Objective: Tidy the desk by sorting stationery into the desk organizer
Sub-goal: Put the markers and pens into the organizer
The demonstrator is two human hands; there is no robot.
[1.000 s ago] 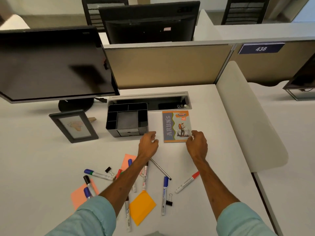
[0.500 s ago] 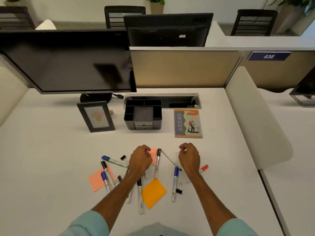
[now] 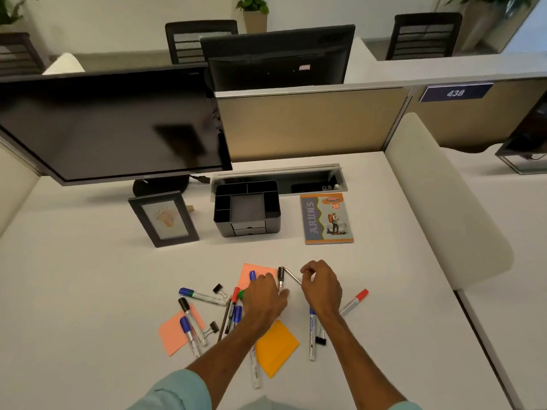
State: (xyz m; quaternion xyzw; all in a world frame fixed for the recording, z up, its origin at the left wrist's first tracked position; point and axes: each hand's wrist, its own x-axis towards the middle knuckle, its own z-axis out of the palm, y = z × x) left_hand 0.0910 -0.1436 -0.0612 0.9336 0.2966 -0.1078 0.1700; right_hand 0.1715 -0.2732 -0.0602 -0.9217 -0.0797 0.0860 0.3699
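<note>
- Silver pen [image 3: 292, 276] lies on the desk [image 3: 88, 291] a little right of its middle. Its long axis slants from far-left to near-right, and its far tip meets the cap of the black-capped marker [image 3: 280, 276].
- Right hand [image 3: 321, 287] curls thumb and forefinger round the pen's near end and pinches it. The rest of the shaft is hidden under the hand.
- Left hand [image 3: 266, 300] sits just beside it, with fingers curled over the marker's barrel, apparently gripping it. That marker points straight toward the far edge.
- Desk organizer [image 3: 247, 208] stands well apart toward the far edge, ahead and slightly left of both hands, so the left hand is the nearer one.
- Both pieces lie flat, so each likely needs tipping upright to drop into a compartment.
</note>
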